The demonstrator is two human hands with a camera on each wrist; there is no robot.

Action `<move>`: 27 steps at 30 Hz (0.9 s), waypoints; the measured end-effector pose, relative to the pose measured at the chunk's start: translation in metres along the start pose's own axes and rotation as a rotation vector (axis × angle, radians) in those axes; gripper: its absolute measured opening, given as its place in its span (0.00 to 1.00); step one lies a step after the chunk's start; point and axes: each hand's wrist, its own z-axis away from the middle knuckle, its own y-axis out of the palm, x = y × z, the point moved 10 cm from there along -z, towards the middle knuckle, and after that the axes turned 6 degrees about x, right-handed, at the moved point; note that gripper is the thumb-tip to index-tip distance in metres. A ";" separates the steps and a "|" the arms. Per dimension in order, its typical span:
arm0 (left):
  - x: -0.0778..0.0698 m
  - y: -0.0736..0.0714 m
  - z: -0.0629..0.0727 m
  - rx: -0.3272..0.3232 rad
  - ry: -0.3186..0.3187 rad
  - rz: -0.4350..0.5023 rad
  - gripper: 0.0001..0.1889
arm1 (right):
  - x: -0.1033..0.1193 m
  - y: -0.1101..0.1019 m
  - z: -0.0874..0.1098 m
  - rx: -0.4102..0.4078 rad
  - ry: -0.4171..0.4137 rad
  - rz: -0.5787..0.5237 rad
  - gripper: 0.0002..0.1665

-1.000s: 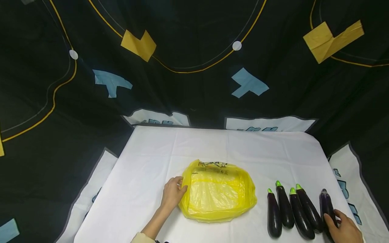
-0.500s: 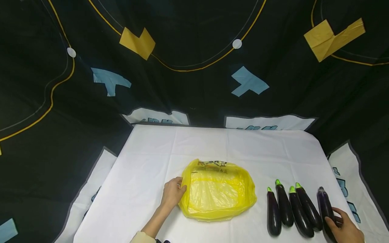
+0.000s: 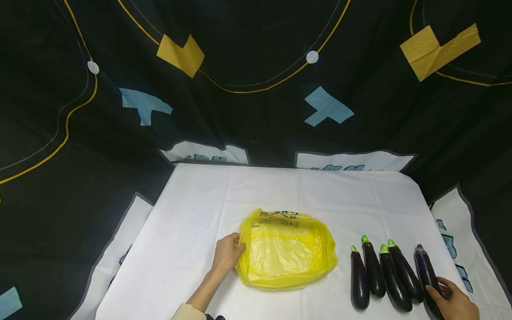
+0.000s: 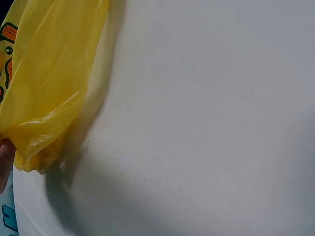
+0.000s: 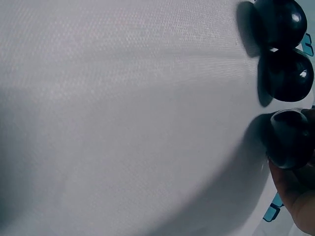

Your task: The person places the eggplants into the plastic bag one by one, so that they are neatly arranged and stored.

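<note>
A yellow plastic bag [image 3: 286, 255] lies with its mouth spread wide in the middle of the white table, dark print along its far side. My left hand [image 3: 227, 255] pinches the bag's left rim; in the left wrist view a finger [image 4: 6, 162] shows at the yellow film [image 4: 54, 83]. At the right, my right hand [image 3: 458, 301] grips the thick lower part of a dark eggplant [image 3: 426, 269], thumb on its left side. Seen from the right wrist, the rounded end of this eggplant [image 5: 290, 140] sits in the fingers, close beside its neighbours.
Several more eggplants [image 3: 397, 284] with green stem ends lie side by side between the bag and my right hand. A white cloth covers the table [image 3: 264, 186]. Behind it hangs a black cloth [image 3: 248, 120] with blue and yellow shapes.
My right hand and the gripped eggplant have moved slightly left, closer to the other eggplants. The left hand stays on the bag's rim.
</note>
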 end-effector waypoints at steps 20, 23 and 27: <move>-0.001 0.000 0.002 0.016 0.022 0.017 0.09 | 0.011 -0.015 0.016 -0.039 0.087 -0.169 0.51; -0.001 0.001 0.001 0.018 0.021 0.012 0.08 | 0.020 -0.018 0.020 -0.034 0.082 -0.207 0.51; 0.000 0.001 0.001 0.025 0.018 0.013 0.08 | 0.033 -0.020 0.024 -0.025 0.060 -0.253 0.52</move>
